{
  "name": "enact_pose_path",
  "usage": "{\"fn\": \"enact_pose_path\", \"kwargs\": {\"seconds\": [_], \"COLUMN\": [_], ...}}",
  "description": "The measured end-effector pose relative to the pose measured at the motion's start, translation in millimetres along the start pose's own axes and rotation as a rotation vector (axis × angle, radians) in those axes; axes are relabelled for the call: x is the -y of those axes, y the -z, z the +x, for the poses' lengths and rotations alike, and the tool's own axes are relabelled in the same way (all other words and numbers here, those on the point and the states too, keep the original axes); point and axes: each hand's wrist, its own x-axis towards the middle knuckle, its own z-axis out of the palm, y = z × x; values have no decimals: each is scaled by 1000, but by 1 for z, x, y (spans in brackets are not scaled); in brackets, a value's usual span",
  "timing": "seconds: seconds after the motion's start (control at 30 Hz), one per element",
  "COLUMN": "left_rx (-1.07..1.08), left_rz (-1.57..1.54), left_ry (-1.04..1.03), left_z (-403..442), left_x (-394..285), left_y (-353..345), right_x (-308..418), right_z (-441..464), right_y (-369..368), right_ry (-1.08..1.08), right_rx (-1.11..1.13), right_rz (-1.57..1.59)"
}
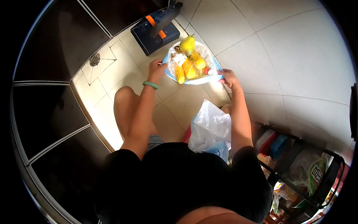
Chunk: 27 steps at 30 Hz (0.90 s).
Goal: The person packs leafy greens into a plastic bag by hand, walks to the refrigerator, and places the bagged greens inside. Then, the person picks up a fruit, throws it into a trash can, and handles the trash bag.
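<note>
An open plastic bag (204,79), white inside with a light blue outer side, is held out over the floor between my hands. Inside lie several yellow corn cobs (180,74), a crumpled white tissue (179,59) and a yellow-green pear-shaped fruit (188,45) near the far rim. My left hand (156,70) pinches the bag's left edge; a green bangle (150,85) circles that wrist. At the right edge, my right hand (229,78) grips the rim, some fingers hidden beneath it. Nearer my body is another white plastic bag (210,127), crumpled.
A dark blue dustpan-like box (154,35) with orange strips stands beyond the bag, near the white tiled wall (268,48). Dark panels (44,119) line the left, near a floor drain (94,59). A black-framed rack (298,168) full of packages stands at lower right.
</note>
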Motion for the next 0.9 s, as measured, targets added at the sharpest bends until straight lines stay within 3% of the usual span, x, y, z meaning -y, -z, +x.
{"fn": "enact_pose_path", "kwargs": {"seconds": [0.13,0.2,0.33,0.53,0.63,0.8,0.9], "left_rx": [-72,-144,-137,-94,-219,-280,-289], "left_rz": [152,212,332,329,504,750,790], "left_ry": [-89,-170,-215,-118,-269,-381,-380], "left_z": [6,10,14,9,10,31,51], "left_x": [-14,-15,-20,-16,-14,-17,-15], "left_y": [-2,-3,1,2,-1,-8,-9], "right_x": [18,19,14,15,2,16,15], "right_z": [-9,-8,-2,-1,34,61,86], "right_y": [-12,-13,-8,-10,-2,-19,-18], "right_ry": [148,179,199,200,362,404,391], "right_rx": [-184,-306,-333,-365,-399,-490,-521], "right_rz": [-48,-232,-268,-394,-491,-998,-1037]}}
